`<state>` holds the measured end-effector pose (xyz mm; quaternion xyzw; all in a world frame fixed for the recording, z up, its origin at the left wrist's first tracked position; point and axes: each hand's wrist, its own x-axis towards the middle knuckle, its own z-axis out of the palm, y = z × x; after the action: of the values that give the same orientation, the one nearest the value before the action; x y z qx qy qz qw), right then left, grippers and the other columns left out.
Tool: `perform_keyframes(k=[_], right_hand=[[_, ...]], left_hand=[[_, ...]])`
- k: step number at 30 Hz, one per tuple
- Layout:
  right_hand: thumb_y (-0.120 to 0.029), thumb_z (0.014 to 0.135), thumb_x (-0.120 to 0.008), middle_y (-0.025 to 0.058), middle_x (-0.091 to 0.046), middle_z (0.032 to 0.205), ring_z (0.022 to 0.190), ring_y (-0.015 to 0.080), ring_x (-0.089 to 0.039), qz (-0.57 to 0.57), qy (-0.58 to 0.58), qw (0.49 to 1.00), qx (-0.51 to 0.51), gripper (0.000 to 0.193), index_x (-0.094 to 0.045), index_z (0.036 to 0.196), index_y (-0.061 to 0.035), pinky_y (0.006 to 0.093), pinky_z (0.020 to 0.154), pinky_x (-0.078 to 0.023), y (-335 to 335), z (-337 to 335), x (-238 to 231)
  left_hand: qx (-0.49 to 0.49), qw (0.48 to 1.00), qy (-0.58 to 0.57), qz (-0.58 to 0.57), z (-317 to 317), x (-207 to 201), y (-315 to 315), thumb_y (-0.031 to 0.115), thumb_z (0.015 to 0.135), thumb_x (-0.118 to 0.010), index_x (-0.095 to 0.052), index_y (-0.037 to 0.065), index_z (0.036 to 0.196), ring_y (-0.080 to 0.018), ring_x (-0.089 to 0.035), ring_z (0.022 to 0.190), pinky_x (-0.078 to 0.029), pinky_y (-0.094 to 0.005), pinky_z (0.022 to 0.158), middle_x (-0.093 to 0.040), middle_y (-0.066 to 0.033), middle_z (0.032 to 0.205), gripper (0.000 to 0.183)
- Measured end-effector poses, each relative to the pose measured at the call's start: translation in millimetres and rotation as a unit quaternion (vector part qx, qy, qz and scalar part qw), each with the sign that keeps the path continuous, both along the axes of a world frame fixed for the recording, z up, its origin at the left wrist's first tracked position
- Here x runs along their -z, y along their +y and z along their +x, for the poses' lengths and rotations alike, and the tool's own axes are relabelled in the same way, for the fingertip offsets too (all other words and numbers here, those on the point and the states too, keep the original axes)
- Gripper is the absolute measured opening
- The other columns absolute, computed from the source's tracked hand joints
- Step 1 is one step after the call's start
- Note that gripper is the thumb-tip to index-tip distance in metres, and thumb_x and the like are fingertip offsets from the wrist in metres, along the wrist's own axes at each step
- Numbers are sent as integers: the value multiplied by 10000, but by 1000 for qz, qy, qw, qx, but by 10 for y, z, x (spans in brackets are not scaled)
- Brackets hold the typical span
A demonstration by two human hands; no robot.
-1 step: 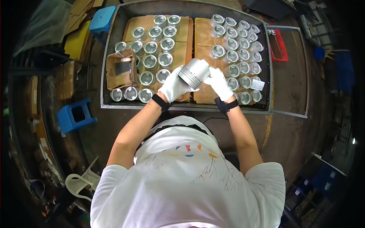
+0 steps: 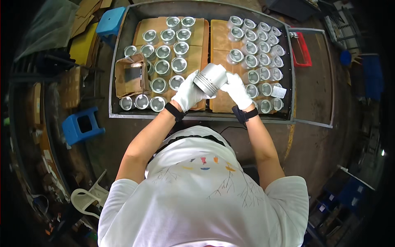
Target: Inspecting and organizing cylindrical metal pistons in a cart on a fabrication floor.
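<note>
A silver metal piston (image 2: 210, 79) with grooves round one end is held tilted above the table, grooved end toward my left. My left hand (image 2: 189, 94), in a white glove, wraps round its grooved end from below. My right hand (image 2: 236, 88), gloved too, closes on its right side; the right fingertips are partly hidden. Below and around stand several more pistons (image 2: 158, 85) in rows on cardboard (image 2: 197, 39), to the left and the right.
A metal-rimmed table (image 2: 197, 118) carries the rows. On its left stands an open cardboard box (image 2: 123, 84); a white paper slip (image 2: 279, 91) lies on pistons at right. Blue stools (image 2: 82, 125) and a white chair (image 2: 88, 197) are at left, a red crate (image 2: 303, 51) beyond the right edge.
</note>
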<state>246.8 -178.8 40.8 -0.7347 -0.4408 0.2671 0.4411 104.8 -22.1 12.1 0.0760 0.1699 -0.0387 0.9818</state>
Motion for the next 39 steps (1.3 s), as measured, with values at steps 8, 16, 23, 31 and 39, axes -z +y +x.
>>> perform_keyframes(k=[8,16,23,31,39], right_hand=[[-117,813,-660,85,-653,793,693,167,-590,42,113,992,47,241,-641,1015,13,316,629,-473,84,-8,-115],[-206,878,-716,46,-699,930,772,81,-598,71,227,963,130,397,-656,1210,4,262,702,-499,147,-58,-250],[-230,888,-705,46,-669,897,771,101,-600,-59,228,956,174,356,-677,1137,23,263,712,-497,252,77,-61],[-296,960,-614,72,-715,870,662,112,-649,9,307,940,146,320,-690,1073,-7,245,602,-527,122,240,-437],[-318,969,-621,79,-708,833,629,109,-647,-45,302,939,155,341,-674,1087,-2,252,559,-542,43,330,-401]], left_hand=[[-8,996,28,80,6,-140,-16,397,1001,-547,-487,80,1353,-287,-640,1047,-581,-513,822,-613,-143,1229,477],[42,999,26,7,24,-276,27,435,976,-567,-487,117,1343,-325,-651,1013,-614,-500,729,-621,-130,1200,493],[49,973,69,215,6,-101,-61,358,960,-608,-545,137,1291,-249,-661,1001,-593,-440,719,-625,-86,1193,403],[105,994,-33,9,-48,-146,207,398,971,-541,-569,62,1260,-305,-687,912,-595,-398,697,-675,-120,1128,445],[29,996,77,27,81,-169,199,380,998,-455,-597,57,1214,-247,-678,1021,-587,-394,833,-682,-99,1150,413]])
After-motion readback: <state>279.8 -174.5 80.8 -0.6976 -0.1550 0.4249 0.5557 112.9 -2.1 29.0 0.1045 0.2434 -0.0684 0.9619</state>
